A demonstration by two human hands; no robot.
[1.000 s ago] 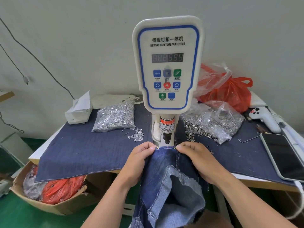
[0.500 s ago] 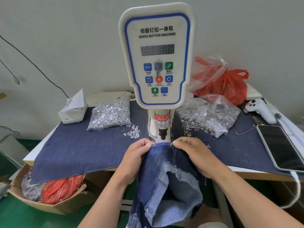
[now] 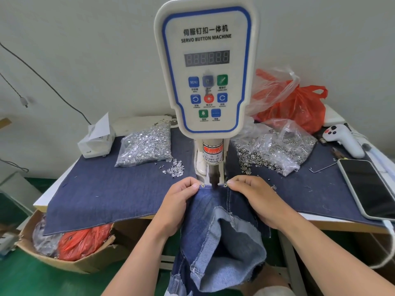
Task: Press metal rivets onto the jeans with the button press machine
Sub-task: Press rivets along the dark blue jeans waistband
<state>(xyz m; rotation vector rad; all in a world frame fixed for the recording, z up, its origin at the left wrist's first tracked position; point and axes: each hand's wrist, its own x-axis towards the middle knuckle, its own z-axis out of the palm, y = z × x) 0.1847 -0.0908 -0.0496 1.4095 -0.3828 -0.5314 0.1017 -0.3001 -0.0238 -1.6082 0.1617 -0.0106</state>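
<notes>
Both hands pinch the top edge of the jeans (image 3: 215, 212) under the press (image 3: 207, 69). Left hand (image 3: 178, 201) grips the denim at 9 o'clock from the punch (image 3: 214, 178), fingers curled over the hem, thumb and forefinger closed on the cloth just beside a rivet (image 3: 202, 185). Right hand (image 3: 254, 197) grips the hem at 3 o'clock from the punch, fingertips closed on the cloth just beside a second rivet (image 3: 225, 185). The hem lies stretched between the two hands, and the dark punch tip touches it midway between the rivets. The rest of the jeans hangs off the table's near edge, toward 6 o'clock.

The table (image 3: 316, 226) bears a denim sheet (image 3: 111, 193). At 10 o'clock from the punch sits a bag of silver studs (image 3: 145, 148), with loose studs (image 3: 174, 168) near it. At 2 o'clock lies an open bag of rivet caps (image 3: 275, 150), and behind it a red bag (image 3: 297, 107). A phone (image 3: 367, 186) lies at 3 o'clock, near the table's right edge, with a white controller (image 3: 342, 139) beyond it. A white box (image 3: 96, 139) stands at 10 o'clock, at the far left. A cardboard box (image 3: 64, 253) sits on the floor at 8 o'clock.
</notes>
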